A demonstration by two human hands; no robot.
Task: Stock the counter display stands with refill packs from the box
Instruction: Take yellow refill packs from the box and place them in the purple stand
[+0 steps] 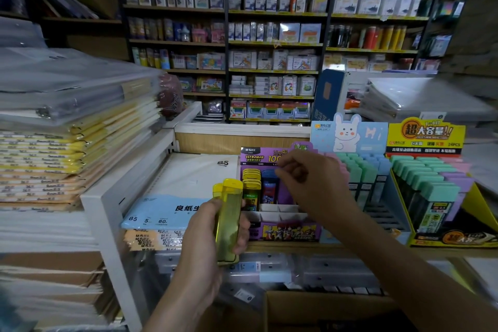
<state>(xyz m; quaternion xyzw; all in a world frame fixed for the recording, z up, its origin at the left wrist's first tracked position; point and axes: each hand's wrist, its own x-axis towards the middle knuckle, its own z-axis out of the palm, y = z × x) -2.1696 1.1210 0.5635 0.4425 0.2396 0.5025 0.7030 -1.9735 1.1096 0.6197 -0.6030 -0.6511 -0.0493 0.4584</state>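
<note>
Lower centre of the frame, the left hand (204, 232) is wrapped round a few yellow packs (228, 213), held upright just in front of the purple stand (291, 233). The right hand (307, 178) hovers over that stand with its fingers bent and the tips close to a blue pack (269, 188). Whether it pinches anything I cannot tell.

In the stand, a yellow row (252, 178) fills the back left and the blue pack stands beside it. The front slots (280, 213) are bare.

The step in hand looks to be filling this stand, pack by pack. The next move probably calls for the right hand to take one pack from the left and drop it upright into a free slot in line with the yellow row.

To the right on the surface (296, 246) stand a rabbit stand (347, 132) and a yellow stand (425, 132), both well filled. A brown box (323, 304) sits at the bottom edge, its contents not visible.
</note>
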